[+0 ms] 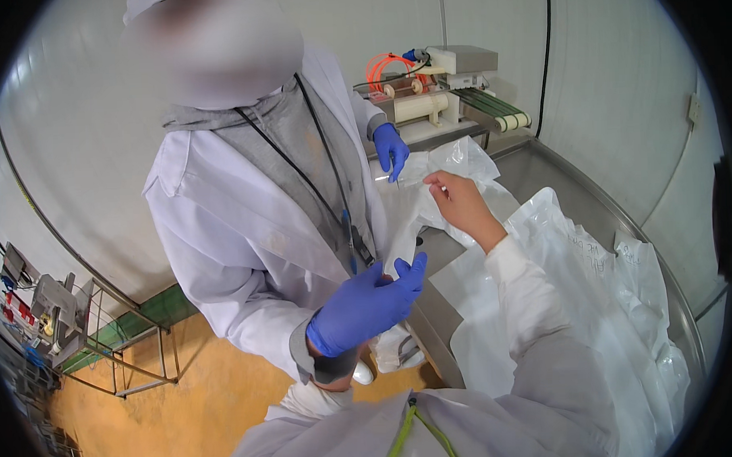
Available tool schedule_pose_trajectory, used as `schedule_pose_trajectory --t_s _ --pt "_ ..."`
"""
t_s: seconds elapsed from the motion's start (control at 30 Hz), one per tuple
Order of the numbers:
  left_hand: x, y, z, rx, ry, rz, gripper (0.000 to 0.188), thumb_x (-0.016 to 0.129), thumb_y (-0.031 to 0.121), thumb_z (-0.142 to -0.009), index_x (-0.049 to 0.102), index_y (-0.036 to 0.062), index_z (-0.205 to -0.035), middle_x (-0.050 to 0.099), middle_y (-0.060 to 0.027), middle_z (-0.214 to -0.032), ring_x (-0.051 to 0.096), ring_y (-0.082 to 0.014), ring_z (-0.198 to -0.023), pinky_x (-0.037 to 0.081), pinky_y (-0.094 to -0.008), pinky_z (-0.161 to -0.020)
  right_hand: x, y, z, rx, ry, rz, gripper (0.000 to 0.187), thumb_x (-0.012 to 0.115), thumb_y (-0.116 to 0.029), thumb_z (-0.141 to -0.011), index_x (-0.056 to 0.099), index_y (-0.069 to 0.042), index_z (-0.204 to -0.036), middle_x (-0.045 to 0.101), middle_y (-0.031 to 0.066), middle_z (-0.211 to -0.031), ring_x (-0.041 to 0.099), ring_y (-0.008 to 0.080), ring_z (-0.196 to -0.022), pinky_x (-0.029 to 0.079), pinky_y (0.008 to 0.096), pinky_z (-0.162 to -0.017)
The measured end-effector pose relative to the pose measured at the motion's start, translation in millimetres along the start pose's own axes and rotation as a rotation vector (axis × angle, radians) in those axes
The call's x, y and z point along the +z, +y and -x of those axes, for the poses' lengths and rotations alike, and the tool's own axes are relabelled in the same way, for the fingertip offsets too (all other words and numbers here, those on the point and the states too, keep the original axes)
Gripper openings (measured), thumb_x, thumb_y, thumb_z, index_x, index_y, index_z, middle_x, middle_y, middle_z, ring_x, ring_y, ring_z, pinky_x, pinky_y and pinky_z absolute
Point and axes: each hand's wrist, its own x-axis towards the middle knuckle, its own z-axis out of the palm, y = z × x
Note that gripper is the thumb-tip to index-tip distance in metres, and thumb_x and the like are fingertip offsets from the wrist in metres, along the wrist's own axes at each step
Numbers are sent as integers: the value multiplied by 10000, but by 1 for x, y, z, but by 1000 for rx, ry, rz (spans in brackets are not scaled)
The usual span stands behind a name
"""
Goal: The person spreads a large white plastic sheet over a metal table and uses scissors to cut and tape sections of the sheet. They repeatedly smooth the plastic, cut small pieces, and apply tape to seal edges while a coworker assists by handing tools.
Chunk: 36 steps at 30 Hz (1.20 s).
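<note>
My right hand (pixel 460 205) is bare and reaches over the steel table. Its fingers are half bent, with a small gap between thumb and forefinger and nothing visible in them. Below and beside it lie white plastic bags (pixel 544 246), some with handwriting. Across from my fingertips is a co-worker's blue-gloved hand (pixel 391 151), above glossy plastic (pixel 405 199). The co-worker's other gloved hand (pixel 369 302) is close in front of me, fingers bent. Behind it, only the wrist of my left hand (pixel 337 381) shows; the fingers are hidden.
A co-worker in a white coat (pixel 221 225) stands close on the left. Beyond the steel table (pixel 533 162) is a machine with a green conveyor belt (pixel 491 107) and orange hose (pixel 384 65). A metal-framed stand (pixel 116 342) is at far left on the yellow floor (pixel 202 395).
</note>
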Motion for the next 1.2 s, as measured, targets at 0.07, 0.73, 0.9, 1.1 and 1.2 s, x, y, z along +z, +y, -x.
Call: schedule_pose_trajectory --t_s 0.07,0.73,0.9,1.1,1.2 --pt "-9 -9 6 192 -12 -462 393 520 47 -804 499 63 -1196 492 1 -911 474 -133 -745 392 -249 -716 13 12 -10 -23 6 6 159 569 -92 -851 637 -39 -984 660 139 -804 610 232 -644 487 313 -635" --pt "-50 57 -5 997 86 -1749 117 520 155 -948 564 64 -889 603 -49 -874 572 -137 -807 469 -277 -759 135 104 -33 903 -168 -1573 303 410 -137 -923 425 -55 -1214 502 152 -1165 541 336 -1025 450 466 -883" --pt "-52 58 -15 941 137 -1746 106 526 154 -947 561 59 -916 603 -45 -863 573 -129 -807 467 -265 -765 115 132 -30 819 -22 -1583 329 400 -98 -921 422 -48 -1246 551 147 -1088 583 267 -874 492 393 -715" --pt "-65 60 -20 865 132 -1608 44 548 64 -915 562 96 -941 593 -40 -879 572 -130 -810 470 -264 -765 50 87 0 908 325 -944 336 378 -97 -908 308 -151 -1232 550 139 -1027 553 231 -831 451 350 -542" --pt "-69 55 -26 982 18 -1636 139 570 -4 -879 562 116 -948 580 -35 -912 567 -129 -822 469 -266 -761 17 92 25 886 410 -733 444 414 -59 -836 255 -159 -1238 495 174 -1133 556 255 -862 467 345 -520"
